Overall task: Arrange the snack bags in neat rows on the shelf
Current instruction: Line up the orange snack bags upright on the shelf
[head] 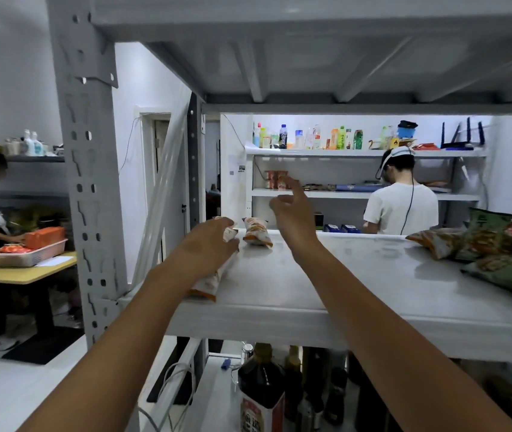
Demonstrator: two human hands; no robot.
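The fingers of the left hand are curling down over the far end of an orange-and-white snack bag, and the thumb is hiding under the palm. That bag is lying lengthwise at the left of centre in the frame, running from under the hand toward the front lip of the white shelf. The right hand is hanging in the air just right of centre. Its fingers are spreading loosely and gripping nothing, and the forefinger is pointing upward. Just below and left of those fingers, a second orange-and-white bag is sitting at the shelf's back edge, close beside the left hand but apart from it. At the right edge of the frame, a heap of green bags is overlapping untidily on the same shelf. Both forearms are reaching in from the bottom of the frame. Dark bottles are standing on the level beneath, at lower centre. A person in a white shirt is standing beyond the shelf at centre right, facing away.
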